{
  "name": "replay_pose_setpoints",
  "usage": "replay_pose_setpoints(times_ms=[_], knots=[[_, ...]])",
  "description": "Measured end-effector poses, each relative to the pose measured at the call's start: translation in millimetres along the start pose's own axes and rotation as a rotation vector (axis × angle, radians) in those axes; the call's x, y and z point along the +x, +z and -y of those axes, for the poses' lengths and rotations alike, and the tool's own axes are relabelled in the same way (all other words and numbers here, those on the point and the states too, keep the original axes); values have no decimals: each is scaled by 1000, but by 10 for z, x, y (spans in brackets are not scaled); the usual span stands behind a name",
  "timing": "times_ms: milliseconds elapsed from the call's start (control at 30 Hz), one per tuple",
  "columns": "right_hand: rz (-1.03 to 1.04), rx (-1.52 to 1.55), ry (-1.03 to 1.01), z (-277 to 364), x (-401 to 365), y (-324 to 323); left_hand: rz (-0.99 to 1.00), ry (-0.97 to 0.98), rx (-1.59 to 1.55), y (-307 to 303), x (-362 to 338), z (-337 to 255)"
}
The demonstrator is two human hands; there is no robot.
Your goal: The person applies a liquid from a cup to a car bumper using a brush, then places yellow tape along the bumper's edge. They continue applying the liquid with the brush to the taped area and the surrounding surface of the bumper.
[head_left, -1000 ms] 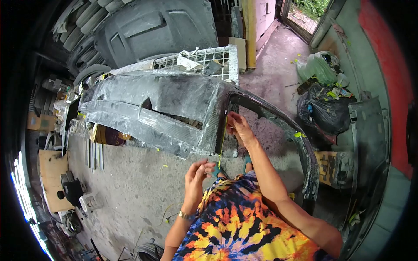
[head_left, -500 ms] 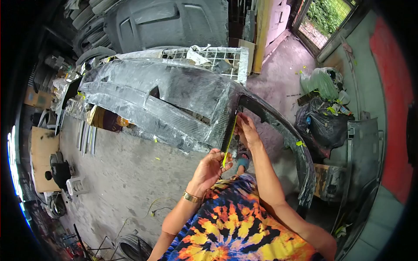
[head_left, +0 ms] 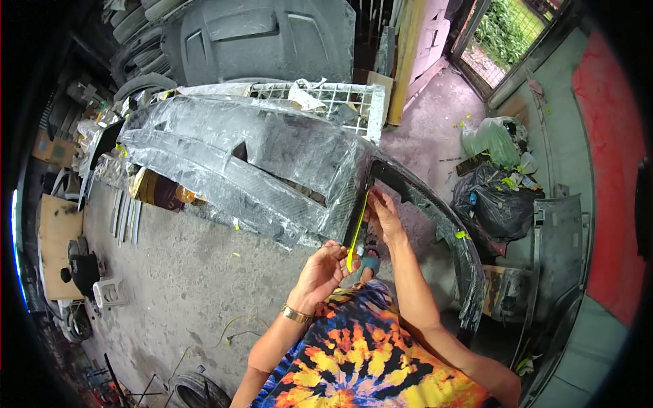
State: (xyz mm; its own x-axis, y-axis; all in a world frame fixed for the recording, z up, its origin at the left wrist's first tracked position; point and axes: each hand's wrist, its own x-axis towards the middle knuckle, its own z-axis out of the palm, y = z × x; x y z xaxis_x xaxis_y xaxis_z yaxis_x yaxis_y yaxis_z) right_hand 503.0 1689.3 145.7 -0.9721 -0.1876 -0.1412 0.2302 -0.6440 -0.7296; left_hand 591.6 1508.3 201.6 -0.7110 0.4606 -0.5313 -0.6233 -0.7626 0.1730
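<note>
A narrow strip of yellow tape (head_left: 358,231) runs along the dark side edge of a car bumper (head_left: 299,143), which is dusted with whitish sanding residue. My left hand (head_left: 326,270) pinches the tape's lower end near the bumper's bottom corner. Higher up, my right hand (head_left: 385,216) has its fingers bent against the same edge at the tape's upper end, its fingertips partly hidden. Beyond that hand, a curved dark arm of the bumper (head_left: 435,204) sweeps to the right and down.
Behind the bumper stands a white wire rack (head_left: 371,109) with scraps on it. Bulging bin bags (head_left: 500,200) lie on the right beside a dark panel (head_left: 558,238). Metal strips (head_left: 126,214), a white stool (head_left: 109,294), a cable (head_left: 228,333) and a tyre (head_left: 197,391) are at left.
The view has shifted slightly, so the bumper and both hands sit a little lower and further left. Both hands keep their places at the tape's two ends.
</note>
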Motion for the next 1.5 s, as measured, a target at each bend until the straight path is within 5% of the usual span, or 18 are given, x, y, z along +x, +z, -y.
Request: replay_pose_setpoints(times_ms=[1500], knots=[[-34, -53, -6, 24, -17, 86, -36, -46, -24, 0, -24, -16]])
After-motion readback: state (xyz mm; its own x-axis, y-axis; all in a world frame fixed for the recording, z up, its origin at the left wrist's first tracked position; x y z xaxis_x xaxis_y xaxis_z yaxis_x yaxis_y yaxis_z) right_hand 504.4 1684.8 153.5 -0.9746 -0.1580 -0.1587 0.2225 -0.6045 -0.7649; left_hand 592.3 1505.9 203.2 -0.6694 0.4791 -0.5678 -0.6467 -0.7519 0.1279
